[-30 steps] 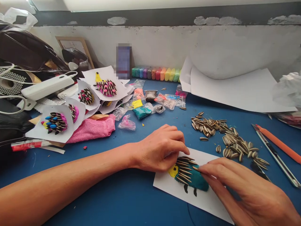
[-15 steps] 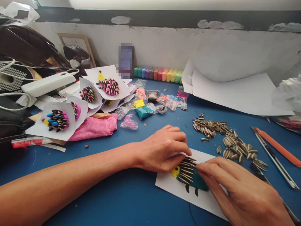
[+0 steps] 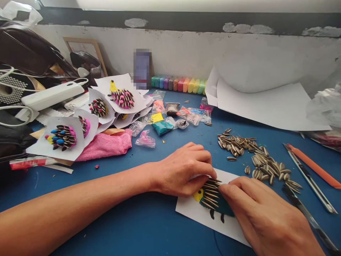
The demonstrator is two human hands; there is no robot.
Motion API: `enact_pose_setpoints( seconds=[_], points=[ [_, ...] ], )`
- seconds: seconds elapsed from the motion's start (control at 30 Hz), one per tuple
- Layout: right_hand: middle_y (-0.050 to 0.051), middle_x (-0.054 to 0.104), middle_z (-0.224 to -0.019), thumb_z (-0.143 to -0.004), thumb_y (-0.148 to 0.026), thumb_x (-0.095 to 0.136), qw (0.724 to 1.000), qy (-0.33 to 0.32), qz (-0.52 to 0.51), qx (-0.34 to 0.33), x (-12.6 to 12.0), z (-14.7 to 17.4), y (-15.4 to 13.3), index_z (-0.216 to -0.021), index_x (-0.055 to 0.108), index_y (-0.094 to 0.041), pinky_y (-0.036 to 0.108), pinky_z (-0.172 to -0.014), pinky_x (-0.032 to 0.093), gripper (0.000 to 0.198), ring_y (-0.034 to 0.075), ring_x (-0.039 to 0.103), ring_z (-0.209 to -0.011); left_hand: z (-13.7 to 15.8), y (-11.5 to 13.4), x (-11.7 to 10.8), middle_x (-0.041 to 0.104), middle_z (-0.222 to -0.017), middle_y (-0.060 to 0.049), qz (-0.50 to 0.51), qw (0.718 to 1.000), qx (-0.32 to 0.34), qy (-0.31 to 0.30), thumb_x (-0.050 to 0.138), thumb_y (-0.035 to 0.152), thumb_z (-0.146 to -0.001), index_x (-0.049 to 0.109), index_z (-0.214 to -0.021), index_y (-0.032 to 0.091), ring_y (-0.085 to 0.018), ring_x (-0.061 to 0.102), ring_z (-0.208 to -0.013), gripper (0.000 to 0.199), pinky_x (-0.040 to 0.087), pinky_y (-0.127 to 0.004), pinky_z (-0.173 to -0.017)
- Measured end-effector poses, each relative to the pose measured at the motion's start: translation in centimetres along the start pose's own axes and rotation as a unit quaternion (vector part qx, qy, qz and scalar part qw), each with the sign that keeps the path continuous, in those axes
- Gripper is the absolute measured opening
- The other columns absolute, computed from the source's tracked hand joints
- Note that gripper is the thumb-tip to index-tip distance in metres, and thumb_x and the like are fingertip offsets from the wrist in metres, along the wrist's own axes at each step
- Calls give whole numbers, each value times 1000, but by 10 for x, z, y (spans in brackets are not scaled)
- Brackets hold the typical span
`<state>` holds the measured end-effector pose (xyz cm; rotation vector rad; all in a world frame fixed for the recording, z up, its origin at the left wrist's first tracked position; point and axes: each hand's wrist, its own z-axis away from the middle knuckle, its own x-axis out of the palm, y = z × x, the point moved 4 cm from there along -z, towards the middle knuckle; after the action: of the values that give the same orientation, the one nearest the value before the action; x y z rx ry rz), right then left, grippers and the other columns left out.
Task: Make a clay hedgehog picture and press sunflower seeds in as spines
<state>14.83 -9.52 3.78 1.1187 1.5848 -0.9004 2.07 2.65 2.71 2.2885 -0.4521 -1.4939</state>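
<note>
A dark teal clay hedgehog (image 3: 226,209) with a yellow face (image 3: 198,195) and black feet lies on a white paper sheet (image 3: 190,213). Rows of striped sunflower seeds (image 3: 211,195) stick out of its back. My left hand (image 3: 188,169) rests at the upper left of the sheet, its fingers curled and its thumb beside the seeds; whatever it pinches is hidden. My right hand (image 3: 266,209) comes in from the right, thumb and forefinger pinched on a sunflower seed at the end of the rows, mostly covered by the fingertips. Loose sunflower seeds (image 3: 262,163) lie in a pile beyond it.
An orange-handled tool (image 3: 317,167), a utility knife (image 3: 309,177) and a black pen-like tool (image 3: 306,213) lie at the right. Small clay bags (image 3: 163,126) sit mid-table. Finished seed hedgehogs (image 3: 122,99) on paper and a pink cloth (image 3: 106,145) lie left. White sheets (image 3: 255,106) lean at the back.
My right hand has shifted slightly left, with its fingertips closer in over the seeds. More of the black tool shows beside it. My left hand stays in place.
</note>
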Motion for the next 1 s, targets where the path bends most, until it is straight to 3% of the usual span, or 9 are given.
enact_pose_setpoints(
  seconds=[0.27, 0.43, 0.53, 0.67, 0.77, 1.0],
  points=[
    [2, 61, -83, -96, -16, 45, 1000, 7, -1, 12, -2, 0, -3, -93, 59, -24, 24, -57, 45, 16, 15, 61, -73, -1, 1, -1, 64, -91, -4, -2, 1000, -1, -2, 54, 7, -86, 71, -98, 17, -17, 50, -82, 24, 40, -34, -84],
    [2, 64, -85, -98, -27, 48, 997, 63, -15, 38, -19, -3, 6, -92, 60, -23, 25, -69, 48, 13, 13, 63, -74, -1, 2, -1, 63, -90, -5, -3, 1000, -6, -6, 51, 7, -87, 71, -101, 17, -17, 49, -82, 26, 40, -33, -83],
    [1, 67, -85, -100, -32, 44, 990, 102, 28, 89, -24, -4, 26, -94, 63, -22, 25, -62, 46, 22, 13, 65, -73, -1, -1, 0, 62, -90, -6, -13, 1000, -22, -7, 48, 8, -90, 71, -104, 14, -17, 49, -82, 27, 40, -33, -82],
    [2, 67, -88, -99, -31, 46, 989, 103, 55, 93, -12, -11, 49, -100, 69, -22, 25, -54, 44, 25, 13, 62, -70, -1, -6, 1, 61, -92, -6, -25, 998, -56, 1, 48, 10, -93, 70, -102, 15, -17, 50, -85, 25, 41, -33, -81],
    [5, 66, -92, -98, -28, 49, 990, 94, 60, 84, 1, -16, 55, -104, 70, -20, 29, -64, 48, 23, 17, 62, -81, -1, -8, 3, 61, -95, -7, -30, 998, -60, 10, 48, 13, -95, 70, -101, 15, -17, 50, -85, 23, 41, -33, -81],
    [4, 62, -81, -97, -25, 45, 992, 75, 65, 77, 8, -21, 57, -84, 60, -19, 29, -61, 44, 20, 18, 58, -74, -1, -8, 3, 61, -97, -8, -27, 998, -55, 9, 49, 14, -95, 71, -100, 14, -17, 49, -85, 23, 41, -32, -81]
  ],
)
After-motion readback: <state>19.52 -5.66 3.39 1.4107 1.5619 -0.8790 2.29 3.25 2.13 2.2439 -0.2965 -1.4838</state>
